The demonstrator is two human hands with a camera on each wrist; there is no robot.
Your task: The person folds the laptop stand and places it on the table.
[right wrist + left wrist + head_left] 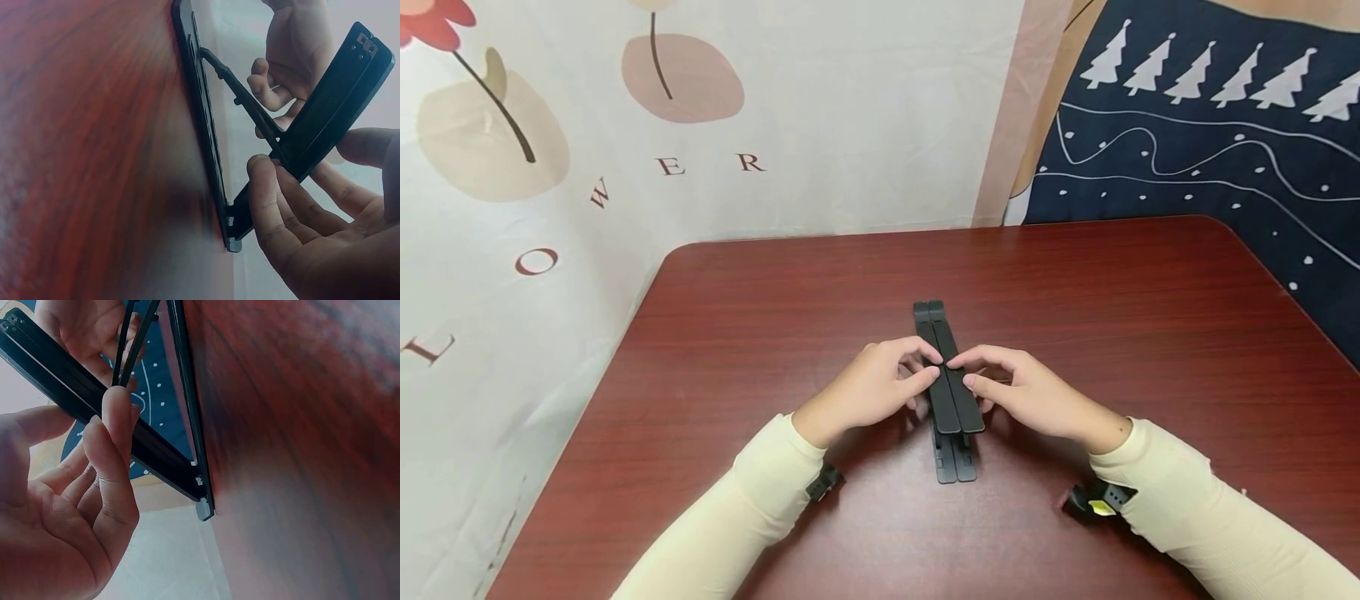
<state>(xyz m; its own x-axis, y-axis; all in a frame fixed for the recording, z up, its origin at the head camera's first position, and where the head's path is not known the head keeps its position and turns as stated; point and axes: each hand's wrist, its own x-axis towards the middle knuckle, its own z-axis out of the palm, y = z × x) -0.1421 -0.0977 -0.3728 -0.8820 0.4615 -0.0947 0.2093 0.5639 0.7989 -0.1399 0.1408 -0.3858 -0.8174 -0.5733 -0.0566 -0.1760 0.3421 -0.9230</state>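
Observation:
A black folding laptop stand (951, 404) stands on the table with its two long bars side by side. In the right wrist view its upper arms (331, 103) slope up from the base rail (203, 125), and a thin support strut (247, 103) spans between them. My left hand (880, 382) pinches the upper arms from the left, thumb and fingers on opposite faces. From the right, my right hand (1036, 392) pinches the same arms at about the same height. In the left wrist view, fingertips (115, 403) touch the underside close to the strut.
The reddish-brown wooden table (760, 300) reaches out on all sides of the stand. Behind it hang a pale cloth printed with flowers and letters (850, 125) and a dark blue cloth with white trees (1195, 142). Both wrists carry black straps (825, 482).

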